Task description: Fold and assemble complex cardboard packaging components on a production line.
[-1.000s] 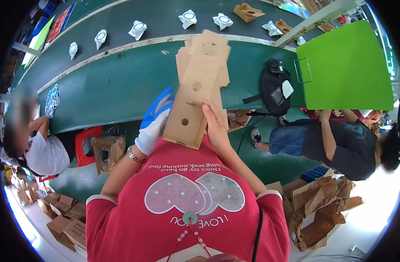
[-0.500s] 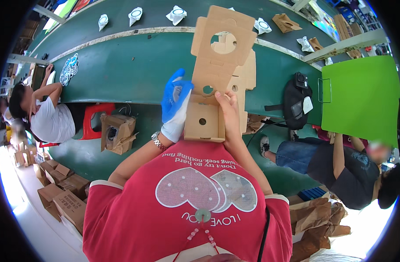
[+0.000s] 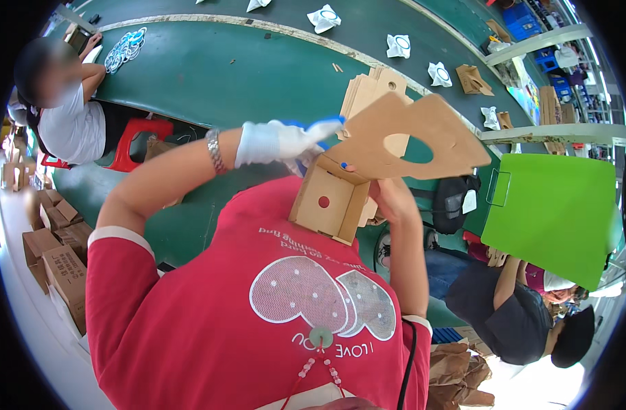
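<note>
A small brown cardboard box is held tilted in front of my chest, its open inside facing up toward me. Its long lid flap, with a large round cut-out, leans out to the right. My left hand, in a white glove with blue fingers, grips the box's far side near the fold. One blue fingertip shows at the small hole there; the other fingers are partly hidden. My bare right hand holds the box's right side, most of its fingers hidden behind the cardboard. Flat cardboard blanks lie on the table beyond.
A green worktable runs across in front of me. White wrapped pieces sit on the dark strip behind. Rings are heaped at the left. A green board and black bag are at the right. People sit on both sides.
My left hand has moved from beside the box to its far side. The box has tilted, and its lid flap has swung to the right. The view has turned.
</note>
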Demonstrator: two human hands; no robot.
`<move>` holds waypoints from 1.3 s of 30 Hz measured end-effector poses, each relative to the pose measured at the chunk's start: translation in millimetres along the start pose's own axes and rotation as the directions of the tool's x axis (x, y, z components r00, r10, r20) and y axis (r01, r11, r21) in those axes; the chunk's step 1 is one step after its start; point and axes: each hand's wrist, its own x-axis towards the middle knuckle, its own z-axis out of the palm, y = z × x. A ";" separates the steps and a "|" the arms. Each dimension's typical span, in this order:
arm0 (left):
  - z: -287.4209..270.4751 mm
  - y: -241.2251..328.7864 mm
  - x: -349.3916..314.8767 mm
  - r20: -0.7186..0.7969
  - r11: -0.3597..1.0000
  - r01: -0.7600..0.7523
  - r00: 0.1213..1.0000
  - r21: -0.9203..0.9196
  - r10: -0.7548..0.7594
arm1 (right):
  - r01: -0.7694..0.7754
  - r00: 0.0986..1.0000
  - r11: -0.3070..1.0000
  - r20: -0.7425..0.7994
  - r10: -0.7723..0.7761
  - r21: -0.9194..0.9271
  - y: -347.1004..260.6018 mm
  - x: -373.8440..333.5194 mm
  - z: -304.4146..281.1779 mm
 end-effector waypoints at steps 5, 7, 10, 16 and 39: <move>8.0 47.1 -6.3 0.169 0.835 -0.042 0.984 0.548 -0.062 | -0.121 0.977 0.889 0.108 0.186 -0.442 -43.6 8.7 6.6; 9.8 46.8 1.9 0.184 0.814 -0.019 0.977 0.581 -0.108 | -0.109 0.974 0.814 0.103 0.202 -0.570 -49.6 10.1 16.7; 10.8 37.3 13.8 0.099 0.645 -0.056 0.995 0.762 -0.031 | -0.161 0.937 0.577 0.061 0.345 -0.801 -52.4 17.6 21.6; 18.5 42.5 16.7 0.055 0.524 0.004 0.994 0.852 -0.097 | -0.049 0.930 0.457 0.127 0.346 -0.888 -50.3 21.9 14.8; -23.9 -101.3 81.5 -0.269 0.909 -0.406 0.868 0.094 0.416 | -0.325 0.631 0.600 -0.640 -0.438 -0.731 46.5 73.7 -70.2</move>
